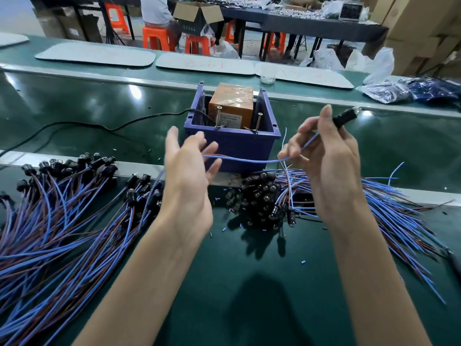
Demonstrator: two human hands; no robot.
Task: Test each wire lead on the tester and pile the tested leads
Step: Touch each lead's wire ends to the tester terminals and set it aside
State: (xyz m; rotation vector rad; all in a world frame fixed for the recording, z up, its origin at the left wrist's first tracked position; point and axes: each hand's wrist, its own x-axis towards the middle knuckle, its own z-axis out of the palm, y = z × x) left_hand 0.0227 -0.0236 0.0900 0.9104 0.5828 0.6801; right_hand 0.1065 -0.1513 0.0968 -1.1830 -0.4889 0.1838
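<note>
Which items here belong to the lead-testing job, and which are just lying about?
Job:
- blue-and-brown wire lead with black socket, pinched by right hand
- left hand
- orange tester in blue plastic box
- lead pile on the left
- lead pile on the right

Lying about:
- pale grey mats
- small clear cup
- plastic bags of dark parts
- orange plastic stools

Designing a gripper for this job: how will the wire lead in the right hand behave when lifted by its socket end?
Probably floppy: the wire lead curves loosely from the right hand toward the left hand. Likely light, since a loose pinch holds it up. Its black socket looks rounded, so it may roll when set down.
</note>
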